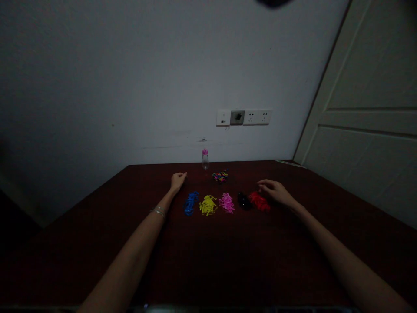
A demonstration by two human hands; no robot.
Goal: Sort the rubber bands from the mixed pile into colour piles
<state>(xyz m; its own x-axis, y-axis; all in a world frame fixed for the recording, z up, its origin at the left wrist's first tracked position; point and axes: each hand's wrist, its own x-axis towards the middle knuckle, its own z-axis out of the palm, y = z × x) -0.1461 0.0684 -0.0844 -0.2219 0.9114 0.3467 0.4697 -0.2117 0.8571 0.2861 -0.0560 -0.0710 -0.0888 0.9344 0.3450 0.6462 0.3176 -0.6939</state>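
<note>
On a dark red table lie small piles of thin bands sorted by colour: blue, yellow, pink, black and red. A smaller mixed-colour pile sits behind them. My left hand rests on the table as a loose fist, behind and left of the blue pile. My right hand lies curled just right of the red pile, its fingertips at the pile's far edge. Whether either hand holds a band is too dark to see.
A small clear bottle with a pink cap stands at the table's back edge by the white wall. A row of wall sockets is above it. A pale door stands at the right. A bracelet is on my left wrist.
</note>
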